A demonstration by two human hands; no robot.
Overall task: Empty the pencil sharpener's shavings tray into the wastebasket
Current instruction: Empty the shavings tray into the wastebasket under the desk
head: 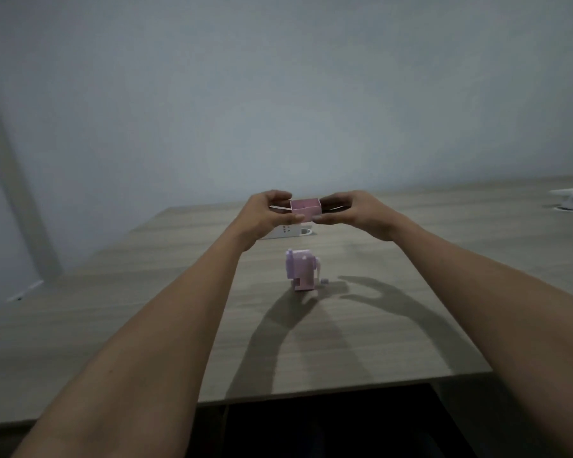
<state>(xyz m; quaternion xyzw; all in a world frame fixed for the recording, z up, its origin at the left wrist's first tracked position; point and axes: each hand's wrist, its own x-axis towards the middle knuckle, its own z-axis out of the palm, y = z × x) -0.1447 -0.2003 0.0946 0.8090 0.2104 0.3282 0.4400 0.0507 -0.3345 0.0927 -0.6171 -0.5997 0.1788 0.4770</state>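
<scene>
- Out over the far middle of the pale wood-grain tabletop [394, 325], you've got the small pink open-topped plastic shavings tray [306, 208] held up in the air, well clear of the surface.
- Your left hand [268, 213] is pinched on the tray's left end, and your right hand [351, 211] is pinched on its right end, thumbs underneath near the front edge. So both are clamped on the same little box, basically mirror images.
- The tray sits level with its open side up, long axis running left to right between your hands. Can't tell if there are any shavings inside, it's too small and dim.
- The lilac and pink hand-crank pencil sharpener body [302, 272] stands upright on the table, nearer to you than the tray and roughly below it, not touching either hand.
- Here's the catch: no wastebasket is in view at all, so which way the tray has to travel isn't readable from here. Neither hand is nearer.
- My guess is you're at the carry step, dumping not yet done. Keep it level till you're over the bin.
- There's a white flat thing [286, 232] on the table behind your left wrist, partly hidden.
</scene>
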